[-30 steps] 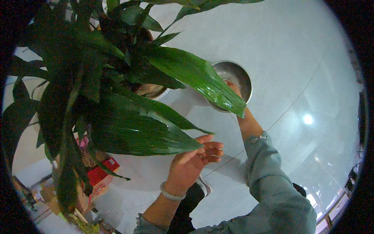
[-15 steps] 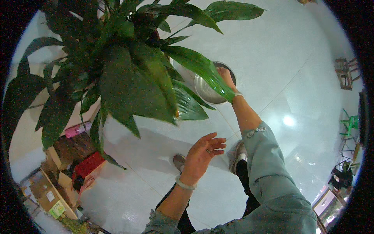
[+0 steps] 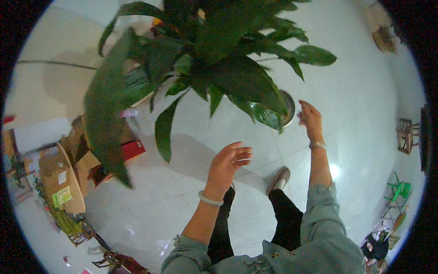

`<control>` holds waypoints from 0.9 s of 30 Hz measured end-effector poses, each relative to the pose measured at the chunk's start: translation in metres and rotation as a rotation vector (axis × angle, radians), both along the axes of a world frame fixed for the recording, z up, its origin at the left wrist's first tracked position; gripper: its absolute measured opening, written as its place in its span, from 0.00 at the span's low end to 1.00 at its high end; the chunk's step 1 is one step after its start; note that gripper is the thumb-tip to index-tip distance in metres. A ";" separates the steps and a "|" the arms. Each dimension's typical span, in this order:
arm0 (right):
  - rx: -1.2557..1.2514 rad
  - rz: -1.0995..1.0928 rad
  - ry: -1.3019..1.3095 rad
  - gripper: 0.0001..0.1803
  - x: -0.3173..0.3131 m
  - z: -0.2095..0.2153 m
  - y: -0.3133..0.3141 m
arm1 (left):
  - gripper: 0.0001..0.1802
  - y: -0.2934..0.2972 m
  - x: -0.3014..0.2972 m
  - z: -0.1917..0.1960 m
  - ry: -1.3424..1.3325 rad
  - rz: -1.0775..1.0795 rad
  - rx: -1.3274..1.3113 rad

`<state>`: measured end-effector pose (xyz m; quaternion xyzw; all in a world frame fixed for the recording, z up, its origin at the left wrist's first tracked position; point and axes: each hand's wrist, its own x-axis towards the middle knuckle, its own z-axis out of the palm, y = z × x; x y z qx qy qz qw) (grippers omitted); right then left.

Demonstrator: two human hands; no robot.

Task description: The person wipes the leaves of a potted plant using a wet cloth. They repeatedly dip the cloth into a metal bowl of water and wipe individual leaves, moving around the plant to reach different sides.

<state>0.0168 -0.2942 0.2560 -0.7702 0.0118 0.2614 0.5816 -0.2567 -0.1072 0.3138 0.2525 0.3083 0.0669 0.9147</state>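
Note:
A large potted plant with long dark green leaves (image 3: pixel 242 82) fills the upper middle of the view; foliage hides its pot. Behind the leaf tips, a metal basin (image 3: pixel 290 108) shows only its right rim and part of its inside. Just right of that basin is my right hand (image 3: pixel 311 121), apart from it, with loosely bent fingers and nothing visible in them. My left hand (image 3: pixel 224 166) hovers over the floor below the leaves, fingers slightly curled and apart, holding nothing. A pale bangle circles each wrist.
Cardboard boxes (image 3: pixel 54 171) and a red box (image 3: pixel 133 150) stand at the left. Along the right edge are a wooden stool (image 3: pixel 404 136) and a green plastic chair (image 3: pixel 399 190). My feet are on the pale tiled floor (image 3: pixel 182 182).
My right hand has come out of the basin and moved right. The plant and basin now appear farther right in the view. My left hand stays raised in a similar pose.

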 end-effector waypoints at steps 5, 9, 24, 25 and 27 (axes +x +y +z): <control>-0.122 0.075 0.057 0.21 -0.064 0.143 0.014 | 0.21 0.078 -0.044 0.065 0.065 0.198 0.095; 0.000 0.226 0.128 0.26 -0.123 0.212 0.063 | 0.16 0.136 -0.058 0.116 0.023 0.357 0.029; 0.047 0.582 -0.113 0.09 -0.110 0.282 0.181 | 0.21 0.218 0.002 0.125 -0.206 0.477 -0.096; 0.031 0.602 -0.231 0.09 -0.100 0.292 0.191 | 0.23 0.224 0.009 0.129 -0.201 0.487 -0.115; -0.107 0.614 -0.413 0.08 -0.082 0.311 0.219 | 0.26 0.236 0.020 0.136 -0.241 0.492 -0.159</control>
